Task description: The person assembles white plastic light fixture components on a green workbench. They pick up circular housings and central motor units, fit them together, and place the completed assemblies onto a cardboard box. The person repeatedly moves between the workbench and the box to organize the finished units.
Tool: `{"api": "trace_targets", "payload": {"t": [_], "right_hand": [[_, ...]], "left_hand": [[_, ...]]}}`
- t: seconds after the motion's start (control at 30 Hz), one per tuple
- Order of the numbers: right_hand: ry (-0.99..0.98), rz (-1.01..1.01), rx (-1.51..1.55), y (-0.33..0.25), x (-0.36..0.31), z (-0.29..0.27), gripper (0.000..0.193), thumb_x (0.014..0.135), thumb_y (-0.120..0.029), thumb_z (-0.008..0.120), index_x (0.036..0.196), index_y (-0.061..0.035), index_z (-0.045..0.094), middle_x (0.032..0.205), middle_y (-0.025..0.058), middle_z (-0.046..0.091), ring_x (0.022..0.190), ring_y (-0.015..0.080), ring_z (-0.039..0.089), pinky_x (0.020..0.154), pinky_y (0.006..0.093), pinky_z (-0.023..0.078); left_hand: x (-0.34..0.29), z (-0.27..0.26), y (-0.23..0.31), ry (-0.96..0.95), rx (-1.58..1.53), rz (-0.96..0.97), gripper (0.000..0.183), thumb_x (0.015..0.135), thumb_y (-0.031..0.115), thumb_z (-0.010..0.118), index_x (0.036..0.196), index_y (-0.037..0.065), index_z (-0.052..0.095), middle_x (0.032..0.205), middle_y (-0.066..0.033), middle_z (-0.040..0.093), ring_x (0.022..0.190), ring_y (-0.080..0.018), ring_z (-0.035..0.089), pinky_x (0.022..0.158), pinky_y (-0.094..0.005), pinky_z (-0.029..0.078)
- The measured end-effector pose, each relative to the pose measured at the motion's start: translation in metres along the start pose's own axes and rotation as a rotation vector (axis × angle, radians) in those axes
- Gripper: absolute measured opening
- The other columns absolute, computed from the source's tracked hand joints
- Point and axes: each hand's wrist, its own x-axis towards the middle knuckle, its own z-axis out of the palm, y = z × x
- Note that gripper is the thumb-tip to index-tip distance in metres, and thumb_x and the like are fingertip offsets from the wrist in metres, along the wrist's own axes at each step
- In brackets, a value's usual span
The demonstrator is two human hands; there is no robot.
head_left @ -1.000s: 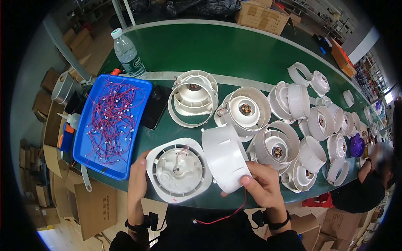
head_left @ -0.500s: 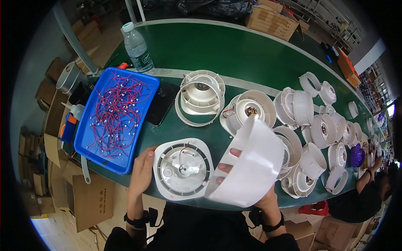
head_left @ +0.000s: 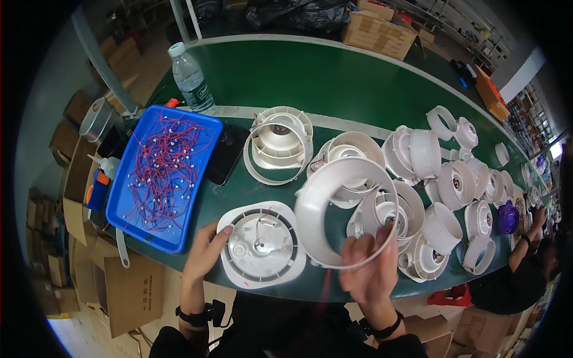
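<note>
In front of me on the green bench lies a white plastic fan housing (head_left: 262, 277), its round hub and slotted ring facing up, with a thin red wire at the centre. My left hand (head_left: 205, 253) grips its left edge, thumb on the rim. Just right of it, my right hand (head_left: 371, 271) holds up a wide white plastic ring (head_left: 313, 230) by its lower right edge, fingers wrapped over the wall. The ring is tilted, with its opening toward me. A blurred red strand (head_left: 326, 285) shows below it.
At left stands a blue tray (head_left: 113, 206) of red wires, with a black phone (head_left: 228, 156) and water bottle (head_left: 192, 80) beside it. Several white housings and rings (head_left: 425, 154) crowd the right side. Another person's arm (head_left: 520, 253) reaches in at far right.
My right hand has turned the white ring from showing its outer wall to showing its opening. My left thumb has come onto the housing's rim.
</note>
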Motion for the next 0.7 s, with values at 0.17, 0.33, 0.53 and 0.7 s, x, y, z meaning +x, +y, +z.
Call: {"api": "trace_targets", "payload": {"t": [0.17,0.33,0.53,0.7], "right_hand": [[0.031,0.142,0.666,-0.007,0.009,-0.024,0.018,0.102,-0.011,0.039,0.119,-0.0037,0.038,0.102,0.0103,0.064,0.106,0.0209,0.064,0.055,0.0223,0.058],[0.128,0.158,0.787,-0.01,0.003,-0.028,0.024,0.106,-0.023,0.032,0.122,-0.0057,0.04,0.105,0.0095,0.066,0.107,0.0253,0.065,0.05,0.0201,0.053],[0.185,0.132,0.662,-0.011,0.008,-0.019,0.03,0.107,-0.031,0.03,0.119,-0.0078,0.044,0.098,0.0111,0.067,0.101,0.0274,0.065,0.047,0.0207,0.05],[0.147,0.102,0.41,-0.008,0.001,-0.013,0.034,0.106,-0.045,0.024,0.101,-0.0163,0.042,0.064,0.0144,0.059,0.051,0.0276,0.056,0.036,0.0279,0.038]], "left_hand": [[0.0,-0.014,-0.016,-0.059,-0.099,-0.073,0.042,0.098,0.031,0.055,0.111,-0.007,0.063,0.088,-0.0024,0.065,0.078,-0.0061,0.055,0.07,-0.022,0.044],[-0.006,-0.011,-0.015,-0.044,-0.247,-0.146,0.043,0.096,0.033,0.057,0.116,-0.005,0.062,0.087,-0.0008,0.064,0.075,-0.0036,0.057,0.063,-0.0179,0.044],[-0.009,-0.009,-0.014,-0.067,-0.292,-0.159,0.05,0.094,0.034,0.058,0.124,-0.006,0.056,0.093,-0.0026,0.065,0.075,-0.0046,0.058,0.058,-0.017,0.045],[-0.006,-0.013,-0.004,-0.232,-0.336,-0.093,0.056,0.083,0.033,0.066,0.122,-0.005,0.054,0.097,-0.0031,0.064,0.082,-0.0075,0.059,0.068,-0.0191,0.045]]}}
